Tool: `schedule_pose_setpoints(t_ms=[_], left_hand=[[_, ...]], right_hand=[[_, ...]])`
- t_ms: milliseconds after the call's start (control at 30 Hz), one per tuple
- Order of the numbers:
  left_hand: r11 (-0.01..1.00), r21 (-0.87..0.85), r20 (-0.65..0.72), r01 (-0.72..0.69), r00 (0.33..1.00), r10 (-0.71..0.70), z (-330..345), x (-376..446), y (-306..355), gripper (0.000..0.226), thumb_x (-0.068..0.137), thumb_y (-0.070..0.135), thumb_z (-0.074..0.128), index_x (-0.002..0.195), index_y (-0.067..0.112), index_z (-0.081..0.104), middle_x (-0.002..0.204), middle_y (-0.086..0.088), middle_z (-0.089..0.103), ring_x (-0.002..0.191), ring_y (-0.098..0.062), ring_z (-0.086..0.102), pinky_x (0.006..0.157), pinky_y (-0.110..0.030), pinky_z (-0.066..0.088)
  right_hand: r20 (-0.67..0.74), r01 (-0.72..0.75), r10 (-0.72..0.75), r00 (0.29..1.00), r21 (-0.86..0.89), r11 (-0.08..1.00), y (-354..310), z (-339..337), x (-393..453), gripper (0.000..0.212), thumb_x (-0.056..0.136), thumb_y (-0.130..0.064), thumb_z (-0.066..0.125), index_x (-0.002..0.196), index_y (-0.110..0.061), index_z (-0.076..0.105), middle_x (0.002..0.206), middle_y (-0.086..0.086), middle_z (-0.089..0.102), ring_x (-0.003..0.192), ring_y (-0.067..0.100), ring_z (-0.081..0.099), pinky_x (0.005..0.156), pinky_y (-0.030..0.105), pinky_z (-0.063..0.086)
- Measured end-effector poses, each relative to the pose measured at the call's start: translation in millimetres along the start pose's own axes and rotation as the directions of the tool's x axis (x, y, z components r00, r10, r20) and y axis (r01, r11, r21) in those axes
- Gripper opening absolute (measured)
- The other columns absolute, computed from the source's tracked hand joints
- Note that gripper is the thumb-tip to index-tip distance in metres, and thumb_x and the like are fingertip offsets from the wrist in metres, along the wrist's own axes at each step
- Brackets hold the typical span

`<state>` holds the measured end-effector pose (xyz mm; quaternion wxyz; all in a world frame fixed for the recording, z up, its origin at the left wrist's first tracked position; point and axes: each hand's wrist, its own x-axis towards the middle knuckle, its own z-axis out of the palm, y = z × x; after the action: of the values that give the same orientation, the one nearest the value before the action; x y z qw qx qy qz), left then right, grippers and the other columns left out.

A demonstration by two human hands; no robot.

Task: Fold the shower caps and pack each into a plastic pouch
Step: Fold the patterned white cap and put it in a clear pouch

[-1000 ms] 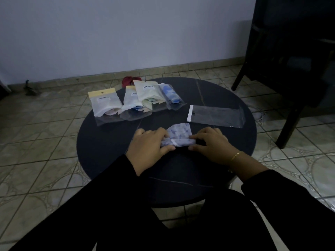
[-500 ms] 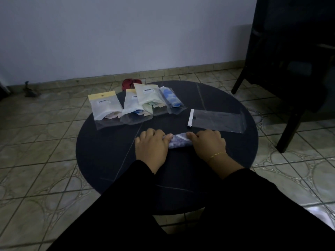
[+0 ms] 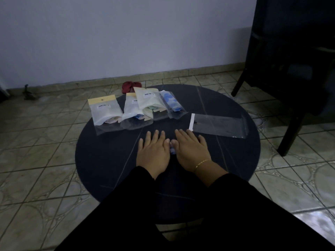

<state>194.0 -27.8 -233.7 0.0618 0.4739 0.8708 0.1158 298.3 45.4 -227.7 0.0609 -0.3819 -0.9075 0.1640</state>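
On the round table [image 3: 101, 160] we see our left hand [image 3: 154, 153] and right hand [image 3: 190, 151] lying flat side by side, fingers straight, pressing the folded cap [image 3: 172, 151]; only a sliver of it shows between them. Beyond the hands, from the left, lie four filled pouches [image 3: 107, 113], then an empty pouch [image 3: 217, 125] just beyond the right fingertips [image 3: 186, 132].

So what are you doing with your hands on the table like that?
Both hands, left hand and right hand, press flat on a folded shower cap, which barely peeks out between them. An empty plastic pouch waits to the right. Four filled pouches lie at the back of the round table.
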Motion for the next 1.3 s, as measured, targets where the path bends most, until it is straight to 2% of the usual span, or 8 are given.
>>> schedule_pose_setpoints(t_ms=[400,733,933,1000,1067,1167,1233,1300], left_hand=[[0.996,0.061,0.088,0.061,0.994,-0.066,-2.6,3.6,3.4,0.053,0.102,0.037,0.009,0.152,0.019,0.004,0.16,0.002,-0.003,0.146,-0.019,-0.01,0.116,-0.046,-0.006],[0.993,0.067,0.052,0.096,0.994,-0.099,-2.7,-8.6,-0.4,0.052,0.102,0.035,0.009,0.152,0.02,0.007,0.16,0.005,0.0,0.146,-0.02,-0.006,0.116,-0.046,-0.004],[0.985,0.052,0.051,0.164,0.985,-0.167,-3.3,-17.8,-6.6,0.052,0.101,0.038,0.008,0.152,0.024,0.009,0.16,0.002,-0.001,0.146,-0.025,-0.004,0.116,-0.05,-0.003],[0.982,0.048,0.053,0.181,0.982,-0.183,-4.7,-20.5,-8.5,0.053,0.101,0.041,0.008,0.152,0.026,0.009,0.16,0.0,0.0,0.146,-0.026,-0.004,0.116,-0.05,-0.003],[0.983,0.018,0.008,0.181,0.983,-0.181,-5.0,-23.3,-9.2,0.056,0.1,0.046,0.011,0.152,0.025,0.01,0.16,-0.003,0.003,0.146,-0.026,-0.001,0.116,-0.049,-0.002],[0.979,-0.128,-0.175,0.159,0.968,-0.18,-2.9,-30.5,-7.6,0.071,0.095,0.058,0.026,0.15,0.015,0.015,0.156,-0.01,0.018,0.143,-0.027,0.015,0.114,-0.045,0.009],[0.96,-0.243,-0.31,0.136,0.927,-0.21,-3.1,-37.8,-5.7,0.067,0.093,0.057,0.037,0.142,0.012,0.034,0.145,-0.013,0.035,0.133,-0.028,0.03,0.109,-0.042,0.021],[0.963,-0.229,-0.362,0.144,0.906,-0.221,-4.3,-44.0,-2.5,0.047,0.093,0.055,0.04,0.119,0.018,0.053,0.127,-0.009,0.05,0.12,-0.027,0.041,0.099,-0.04,0.029]], right_hand=[[0.05,-0.029,0.032,0.998,-0.06,0.998,-2.3,-1.0,-0.9,0.054,0.1,-0.039,0.012,0.151,-0.02,0.009,0.159,-0.003,0.002,0.146,0.016,-0.006,0.115,0.048,-0.007],[0.15,0.041,-0.03,0.988,-0.068,0.997,4.2,-8.6,-13.3,0.055,0.099,-0.032,0.014,0.151,-0.021,0.005,0.159,-0.003,-0.003,0.146,0.013,-0.005,0.115,0.049,-0.007],[0.19,0.061,-0.055,0.98,-0.029,0.998,7.5,-12.2,-27.8,0.052,0.1,-0.031,0.015,0.151,-0.022,0.009,0.159,-0.004,-0.002,0.146,0.012,-0.005,0.116,0.047,-0.005],[0.195,0.062,-0.064,0.979,0.016,0.998,12.8,-15.0,-33.3,0.049,0.101,-0.033,0.017,0.149,-0.024,0.017,0.159,-0.005,0.002,0.146,0.011,-0.002,0.116,0.045,-0.004],[0.154,0.055,-0.068,0.986,0.091,0.994,18.7,-17.8,-38.8,0.045,0.101,-0.036,0.024,0.144,-0.026,0.031,0.158,-0.006,0.012,0.145,0.01,0.004,0.117,0.041,-0.001],[0.088,0.011,-0.027,0.996,0.181,0.983,24.3,-18.3,-45.1,0.038,0.1,-0.036,0.03,0.134,-0.027,0.044,0.155,-0.006,0.023,0.145,0.011,0.011,0.116,0.038,0.002],[0.018,-0.021,0.017,1.0,0.197,0.98,26.6,-13.4,-48.3,0.036,0.1,-0.035,0.032,0.131,-0.025,0.046,0.151,-0.005,0.031,0.143,0.012,0.016,0.116,0.036,0.006],[-0.076,-0.038,0.054,0.996,0.196,0.98,27.1,-7.8,-50.5,0.032,0.099,-0.035,0.033,0.125,-0.024,0.048,0.142,-0.005,0.042,0.139,0.013,0.026,0.114,0.036,0.013]])
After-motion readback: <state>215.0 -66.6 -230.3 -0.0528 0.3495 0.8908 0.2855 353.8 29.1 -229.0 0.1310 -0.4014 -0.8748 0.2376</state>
